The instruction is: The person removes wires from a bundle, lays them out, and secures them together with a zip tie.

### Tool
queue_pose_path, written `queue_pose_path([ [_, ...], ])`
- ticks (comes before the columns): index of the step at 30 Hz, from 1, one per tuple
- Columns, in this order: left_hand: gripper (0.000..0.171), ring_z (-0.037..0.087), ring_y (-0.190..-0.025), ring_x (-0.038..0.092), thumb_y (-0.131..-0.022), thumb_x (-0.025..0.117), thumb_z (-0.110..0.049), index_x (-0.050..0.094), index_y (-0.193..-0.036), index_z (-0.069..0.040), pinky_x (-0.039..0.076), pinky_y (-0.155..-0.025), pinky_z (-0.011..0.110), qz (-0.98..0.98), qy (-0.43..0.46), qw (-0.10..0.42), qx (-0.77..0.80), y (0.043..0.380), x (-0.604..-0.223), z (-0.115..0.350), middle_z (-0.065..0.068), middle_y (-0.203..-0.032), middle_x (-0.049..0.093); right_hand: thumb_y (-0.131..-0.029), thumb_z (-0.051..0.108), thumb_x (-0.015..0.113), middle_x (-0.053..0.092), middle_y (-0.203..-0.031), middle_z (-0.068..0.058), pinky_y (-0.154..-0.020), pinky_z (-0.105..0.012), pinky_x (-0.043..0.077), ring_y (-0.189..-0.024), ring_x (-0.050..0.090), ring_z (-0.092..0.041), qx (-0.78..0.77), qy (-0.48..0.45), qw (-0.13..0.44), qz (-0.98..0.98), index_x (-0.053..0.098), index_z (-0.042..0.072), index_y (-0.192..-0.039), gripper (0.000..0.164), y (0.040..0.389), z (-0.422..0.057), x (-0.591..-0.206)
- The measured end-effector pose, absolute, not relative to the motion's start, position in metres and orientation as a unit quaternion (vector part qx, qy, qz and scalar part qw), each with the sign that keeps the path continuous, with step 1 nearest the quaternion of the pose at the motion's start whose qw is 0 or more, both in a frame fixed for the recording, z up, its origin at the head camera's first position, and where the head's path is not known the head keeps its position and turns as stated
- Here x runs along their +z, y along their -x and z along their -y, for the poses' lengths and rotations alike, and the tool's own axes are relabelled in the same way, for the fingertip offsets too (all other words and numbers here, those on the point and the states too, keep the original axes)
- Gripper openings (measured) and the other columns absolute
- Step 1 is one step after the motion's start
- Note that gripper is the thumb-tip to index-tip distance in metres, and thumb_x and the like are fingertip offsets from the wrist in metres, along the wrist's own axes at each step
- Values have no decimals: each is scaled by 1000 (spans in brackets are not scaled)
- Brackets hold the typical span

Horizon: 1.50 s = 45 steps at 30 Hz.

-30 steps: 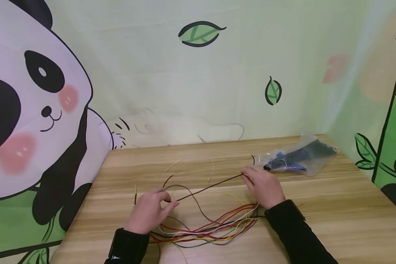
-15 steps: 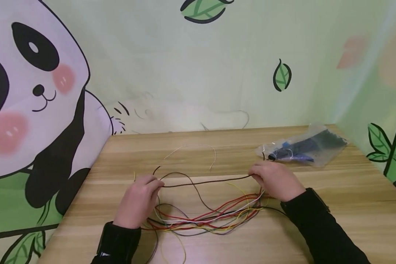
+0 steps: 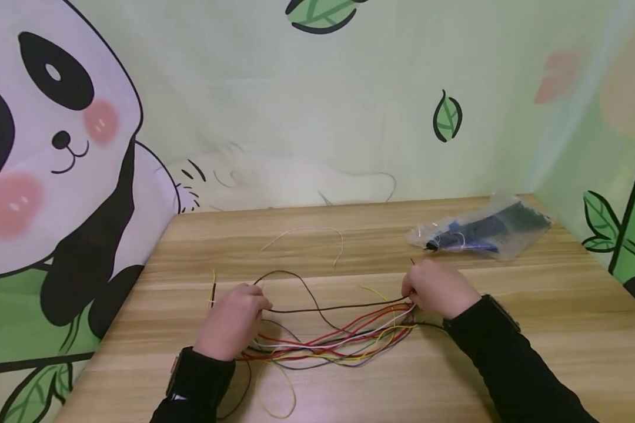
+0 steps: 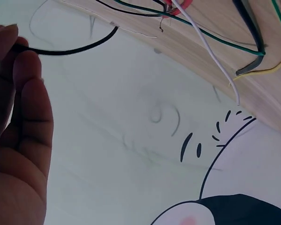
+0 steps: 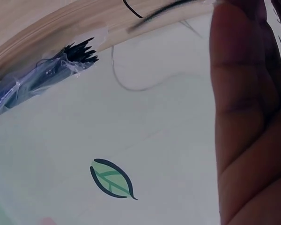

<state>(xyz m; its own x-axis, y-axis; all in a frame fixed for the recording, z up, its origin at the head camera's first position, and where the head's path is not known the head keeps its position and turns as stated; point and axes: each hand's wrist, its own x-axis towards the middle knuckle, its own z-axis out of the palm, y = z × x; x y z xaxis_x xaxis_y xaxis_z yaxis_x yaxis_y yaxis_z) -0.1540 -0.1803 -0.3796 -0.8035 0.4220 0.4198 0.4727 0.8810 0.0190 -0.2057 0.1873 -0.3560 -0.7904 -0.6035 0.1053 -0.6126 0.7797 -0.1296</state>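
A thin dark wire (image 3: 333, 307) stretches nearly straight between both hands. My left hand (image 3: 231, 320) pinches its left part between thumb and fingers; in the left wrist view a free black end (image 4: 79, 49) sticks out past the fingertips. My right hand (image 3: 440, 288) grips the other end, and its fingertips are mostly hidden in the right wrist view. Just below and nearer the body lies a loose bundle of wires (image 3: 338, 346) in red, black, white, yellow and grey. Another dark wire (image 3: 311, 294) loops up from that bundle behind the stretched one.
A clear plastic bag (image 3: 508, 226) with dark wires inside lies at the back right of the wooden table (image 3: 534, 352). One thin pale wire (image 3: 309, 228) curves near the back edge. Short yellow and black wire ends (image 3: 213, 288) show beyond the left hand. A printed cloth wall stands behind.
The held wire has gone from slanting to nearly level and sits lower, close to the bundle. My hands have spread slightly apart. The head view has tilted down.
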Motion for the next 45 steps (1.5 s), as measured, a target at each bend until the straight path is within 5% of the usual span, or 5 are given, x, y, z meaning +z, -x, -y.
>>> queue_pose_path([
  [14,29,16,-84,68,-78,72,9,82,-79,-18,56,-69,30,964,238,107,-56,153,-371,169,-4,-82,72,-77,-11,65,72,-76,2,-63,-30,51,-68,61,-10,75,-303,-7,950,77,16,-70,31,203,-187,-354],
  [19,34,19,-88,69,-77,66,13,82,-80,-17,58,-70,34,964,242,96,-55,153,-371,169,-3,-85,74,-81,-5,67,74,-81,0,-66,-35,55,-74,69,-17,58,-286,-11,957,78,17,-73,26,202,-184,-354],
  [34,9,11,-70,65,-88,73,-5,79,-92,-8,50,-61,23,940,271,178,-110,166,-368,155,1,-82,72,-91,12,70,77,-94,-9,-72,-38,57,-78,72,-20,60,-277,26,959,77,6,-101,13,206,-172,-344],
  [41,4,11,-62,59,-88,74,-10,78,-89,-9,49,-57,26,911,258,293,-136,175,-344,135,2,-82,74,-93,18,69,75,-84,-2,-66,-33,55,-71,66,-14,32,-323,41,945,75,13,-89,9,244,-120,-348],
  [45,10,17,-69,66,-86,77,-17,77,-94,-11,54,-63,31,893,273,344,-103,180,-348,116,2,-84,74,-92,20,72,74,-83,-2,-68,-33,55,-71,66,-15,11,-321,31,946,73,12,-85,10,264,-102,-358],
])
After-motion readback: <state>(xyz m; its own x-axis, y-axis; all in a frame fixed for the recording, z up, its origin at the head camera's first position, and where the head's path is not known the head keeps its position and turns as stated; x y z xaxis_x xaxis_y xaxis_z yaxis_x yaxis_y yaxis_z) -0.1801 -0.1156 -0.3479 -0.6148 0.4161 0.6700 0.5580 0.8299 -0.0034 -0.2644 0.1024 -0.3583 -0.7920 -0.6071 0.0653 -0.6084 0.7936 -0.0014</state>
